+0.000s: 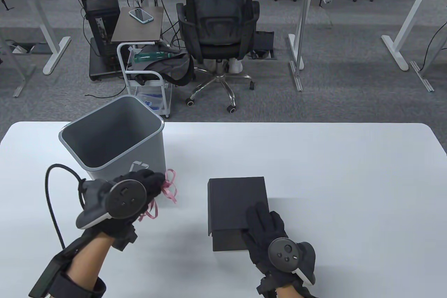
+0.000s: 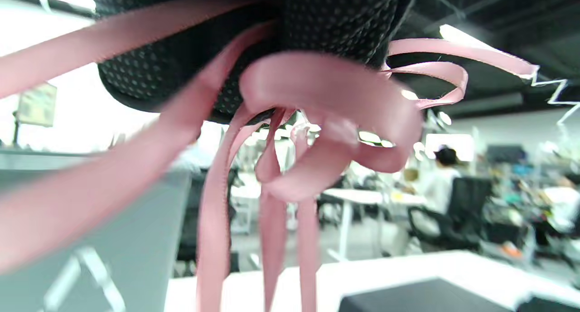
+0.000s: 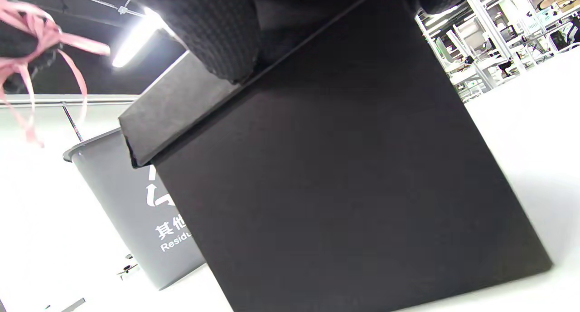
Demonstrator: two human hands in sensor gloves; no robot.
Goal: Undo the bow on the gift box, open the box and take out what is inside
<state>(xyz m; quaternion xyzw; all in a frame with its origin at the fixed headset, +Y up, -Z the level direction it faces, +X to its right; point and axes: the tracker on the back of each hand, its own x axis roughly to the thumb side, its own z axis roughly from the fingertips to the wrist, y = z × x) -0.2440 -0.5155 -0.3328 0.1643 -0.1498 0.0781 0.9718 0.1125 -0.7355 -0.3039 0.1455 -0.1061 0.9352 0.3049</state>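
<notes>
A black gift box (image 1: 234, 203) stands on the white table (image 1: 314, 172), its lid (image 1: 232, 200) on and jutting past the base at the near left corner. My right hand (image 1: 267, 231) lies on the lid's near right part with straight fingers; in the right wrist view a fingertip (image 3: 213, 35) presses the lid's edge above the box (image 3: 344, 176). My left hand (image 1: 146, 186) is raised beside the grey bin and grips a bunched pink ribbon (image 1: 164, 193), free of the box. In the left wrist view the ribbon (image 2: 317, 135) hangs in loops from the gloved fingers (image 2: 317, 17).
A grey waste bin (image 1: 115, 137) stands on the table's left part, just behind my left hand. A cable (image 1: 52, 200) loops from the left wrist. Beyond the table's far edge are an office chair (image 1: 218, 32) and a small cart (image 1: 146, 74).
</notes>
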